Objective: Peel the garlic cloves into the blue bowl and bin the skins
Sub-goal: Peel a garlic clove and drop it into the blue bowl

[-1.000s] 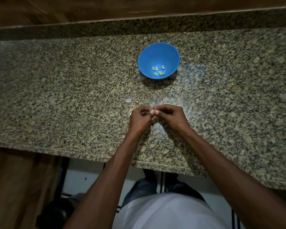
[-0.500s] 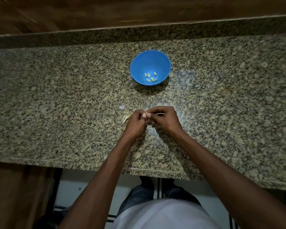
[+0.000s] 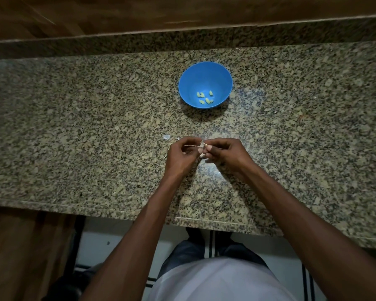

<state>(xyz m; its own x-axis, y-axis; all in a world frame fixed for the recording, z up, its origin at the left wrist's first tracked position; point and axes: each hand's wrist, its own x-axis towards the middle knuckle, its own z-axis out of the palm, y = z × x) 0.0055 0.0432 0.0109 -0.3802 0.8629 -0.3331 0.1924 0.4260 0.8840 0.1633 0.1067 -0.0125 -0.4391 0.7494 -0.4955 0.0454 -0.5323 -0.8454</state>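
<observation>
peeling: left hand [image 3: 180, 157] and right hand [image 3: 224, 153] meet fingertip to fingertip, both pinching 1 garlic clove [image 3: 202, 148] with papery skin lifting off it, just above the counter.
surface: speckled granite counter [image 3: 74, 131], with a raised granite back edge and wood panelling behind.
bowl: blue bowl [image 3: 205, 77] stands well beyond the hands, holding about 5 peeled cloves [image 3: 205, 98].
skins: a pale scrap [image 3: 166, 137] lies just left of the hands; more bits sit partly hidden beside the left hand.
room: dim light; white floor with dark stripes below the counter edge.
change: since 1 second ago the hands stay joined on the clove; the bowl's contents are unchanged and the view has tilted.
</observation>
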